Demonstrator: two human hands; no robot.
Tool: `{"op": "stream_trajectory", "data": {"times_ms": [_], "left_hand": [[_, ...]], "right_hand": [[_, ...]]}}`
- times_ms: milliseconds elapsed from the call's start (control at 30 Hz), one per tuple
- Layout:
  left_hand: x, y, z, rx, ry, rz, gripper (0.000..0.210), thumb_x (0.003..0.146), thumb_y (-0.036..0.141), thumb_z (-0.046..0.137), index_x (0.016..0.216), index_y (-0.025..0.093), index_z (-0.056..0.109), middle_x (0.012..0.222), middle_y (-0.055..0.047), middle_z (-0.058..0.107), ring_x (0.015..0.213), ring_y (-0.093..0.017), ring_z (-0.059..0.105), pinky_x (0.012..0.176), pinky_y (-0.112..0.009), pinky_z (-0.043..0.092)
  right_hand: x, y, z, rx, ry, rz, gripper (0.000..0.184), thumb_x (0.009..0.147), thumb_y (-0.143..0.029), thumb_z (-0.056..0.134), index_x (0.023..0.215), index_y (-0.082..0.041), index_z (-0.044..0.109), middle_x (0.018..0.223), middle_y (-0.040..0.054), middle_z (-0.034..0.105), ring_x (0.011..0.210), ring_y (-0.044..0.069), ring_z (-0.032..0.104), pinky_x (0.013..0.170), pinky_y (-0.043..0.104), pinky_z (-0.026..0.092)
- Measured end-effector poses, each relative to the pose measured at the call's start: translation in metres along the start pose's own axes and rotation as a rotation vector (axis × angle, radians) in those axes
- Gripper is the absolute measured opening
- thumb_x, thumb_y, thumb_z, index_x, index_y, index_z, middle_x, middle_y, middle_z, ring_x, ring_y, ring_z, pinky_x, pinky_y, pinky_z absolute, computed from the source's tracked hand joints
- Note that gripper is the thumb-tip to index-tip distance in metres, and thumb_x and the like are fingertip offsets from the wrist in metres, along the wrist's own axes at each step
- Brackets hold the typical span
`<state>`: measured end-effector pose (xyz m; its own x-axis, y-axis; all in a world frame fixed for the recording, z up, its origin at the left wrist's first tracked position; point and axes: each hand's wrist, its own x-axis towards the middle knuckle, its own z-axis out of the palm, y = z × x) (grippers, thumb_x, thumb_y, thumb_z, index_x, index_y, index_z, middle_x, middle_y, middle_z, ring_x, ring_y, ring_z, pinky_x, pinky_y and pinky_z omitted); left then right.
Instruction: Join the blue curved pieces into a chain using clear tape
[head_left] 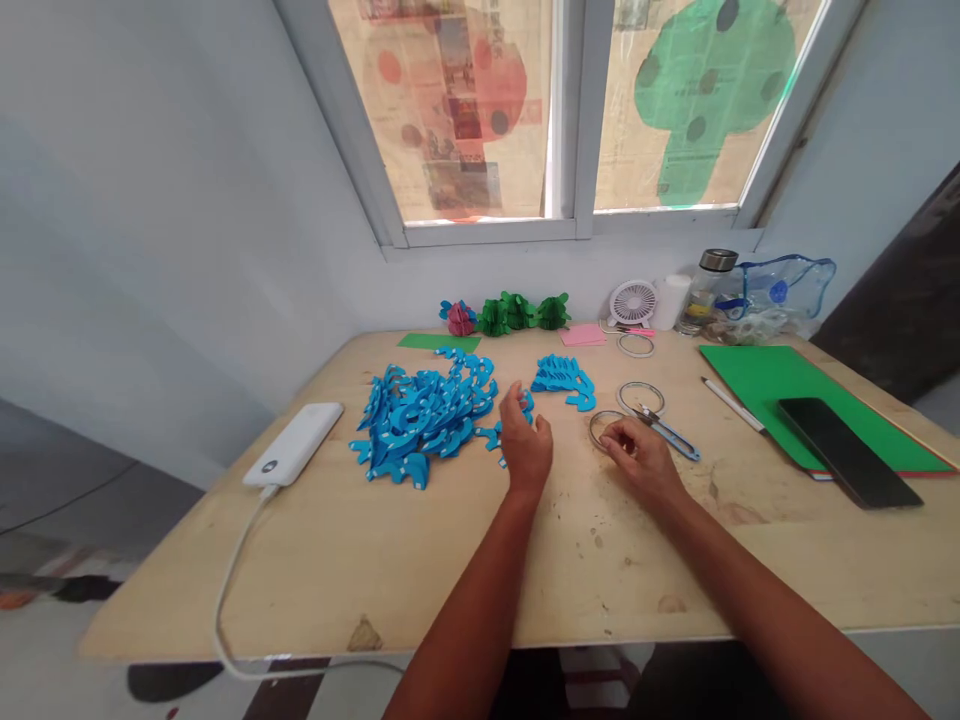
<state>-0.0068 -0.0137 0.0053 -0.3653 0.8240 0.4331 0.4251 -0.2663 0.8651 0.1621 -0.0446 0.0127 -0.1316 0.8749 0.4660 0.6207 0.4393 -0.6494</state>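
Wooden table below the window; green sheet at its right side, dark phone lying partly on it; big loose pile of blue paper pieces left of centre; white power bank near the left edge, cable plugged in; left hand just right of the pile, thumb and fingers apart, small blue bits showing behind the fingers; can't tell if it's holding one; right hand at the nearest ring, thumb and fingertips bunched at its rim; can't tell whether they're gripping it; smaller blue stack sits beyond and between the hands, pieces lined up in a row; craft knife just beyond the right hand, its tip end by the middle ring; white pen beside the green sheet; far ring in front of the small fan.
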Motion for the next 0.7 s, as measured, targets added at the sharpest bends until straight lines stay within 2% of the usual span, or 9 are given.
{"op": "stream_trajectory", "data": {"times_ms": [67, 167, 367, 433, 567, 700], "left_hand": [[0.010, -0.006, -0.007, 0.127, -0.006, 0.030, 0.058, 0.067, 0.005, 0.049, 0.123, 0.019, 0.041, 0.119, -0.013, 0.049, 0.114, -0.025, 0.047, 0.096, -0.042, 0.037], [0.019, -0.011, -0.012, 0.284, -0.071, 0.099, 0.061, 0.063, 0.004, 0.053, 0.121, 0.019, 0.044, 0.122, -0.014, 0.048, 0.119, -0.029, 0.042, 0.100, -0.045, 0.032], [0.015, -0.018, -0.013, 0.556, -0.231, 0.187, 0.064, 0.063, -0.003, 0.045, 0.123, 0.018, 0.045, 0.117, -0.015, 0.052, 0.112, -0.030, 0.048, 0.092, -0.046, 0.038], [0.013, -0.025, -0.014, 0.556, -0.231, 0.201, 0.060, 0.065, -0.003, 0.042, 0.122, 0.018, 0.048, 0.115, -0.015, 0.054, 0.109, -0.029, 0.050, 0.092, -0.045, 0.039], [0.011, -0.037, -0.017, 0.411, -0.169, 0.204, 0.059, 0.067, -0.001, 0.042, 0.123, 0.018, 0.046, 0.118, -0.013, 0.053, 0.114, -0.027, 0.047, 0.095, -0.043, 0.038], [0.010, -0.038, -0.020, 0.329, -0.137, 0.162, 0.061, 0.068, 0.002, 0.046, 0.126, 0.020, 0.044, 0.126, -0.013, 0.048, 0.115, -0.027, 0.046, 0.093, -0.040, 0.041]], "right_hand": [[0.000, 0.000, -0.001, -0.001, 0.003, 0.007, 0.012, 0.079, -0.026, 0.048, 0.070, -0.019, 0.052, 0.066, 0.0020, 0.054, 0.060, 0.014, 0.047, 0.054, 0.025, 0.037], [0.001, -0.001, -0.001, 0.004, -0.002, -0.005, 0.009, 0.078, -0.024, 0.049, 0.073, -0.019, 0.055, 0.068, 0.0028, 0.056, 0.062, 0.015, 0.048, 0.055, 0.026, 0.038], [-0.001, 0.000, 0.000, 0.017, -0.006, -0.001, 0.009, 0.078, -0.024, 0.048, 0.076, -0.019, 0.055, 0.069, 0.0027, 0.056, 0.063, 0.015, 0.050, 0.057, 0.025, 0.039], [-0.001, 0.001, 0.000, 0.014, 0.002, 0.003, 0.009, 0.078, -0.023, 0.047, 0.076, -0.019, 0.055, 0.070, 0.0026, 0.056, 0.063, 0.014, 0.050, 0.057, 0.025, 0.039], [-0.001, 0.002, 0.000, 0.001, 0.014, 0.006, 0.008, 0.077, -0.021, 0.048, 0.074, -0.019, 0.055, 0.069, 0.0024, 0.056, 0.063, 0.014, 0.049, 0.056, 0.025, 0.038], [-0.002, 0.002, 0.002, -0.005, 0.013, 0.011, 0.009, 0.076, -0.021, 0.048, 0.075, -0.019, 0.056, 0.067, 0.0024, 0.056, 0.062, 0.015, 0.049, 0.056, 0.025, 0.038]]}}
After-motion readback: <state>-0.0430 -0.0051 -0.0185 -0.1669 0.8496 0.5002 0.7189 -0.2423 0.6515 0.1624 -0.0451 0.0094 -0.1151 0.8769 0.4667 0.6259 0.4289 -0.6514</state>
